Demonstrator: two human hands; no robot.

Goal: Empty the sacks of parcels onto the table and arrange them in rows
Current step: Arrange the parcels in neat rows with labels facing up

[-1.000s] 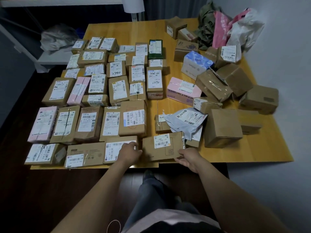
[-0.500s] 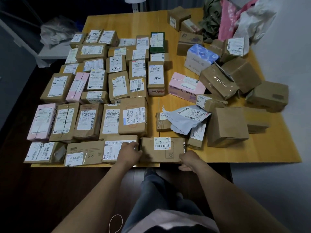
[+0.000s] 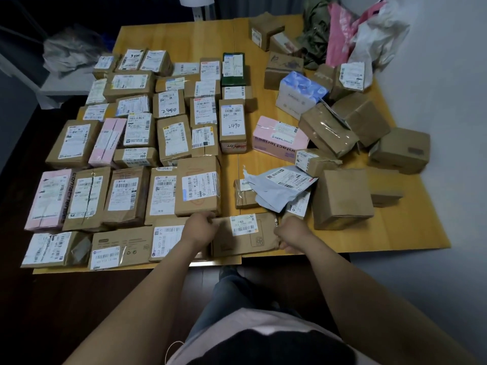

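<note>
Since the earlier frame, the flat brown box [image 3: 245, 237] has slid left along the near edge of the table [image 3: 411, 233], at bottom centre, and now touches the labelled box [image 3: 168, 241] beside it. The left hand [image 3: 201, 229] grips its left end and the right hand [image 3: 292, 233] its right end, fingers curled. Beyond, rows of parcels [image 3: 172, 138] fill the left half, loose boxes [image 3: 342, 198] lie at right, and sacks [image 3: 376, 35] sit at upper right.
</note>
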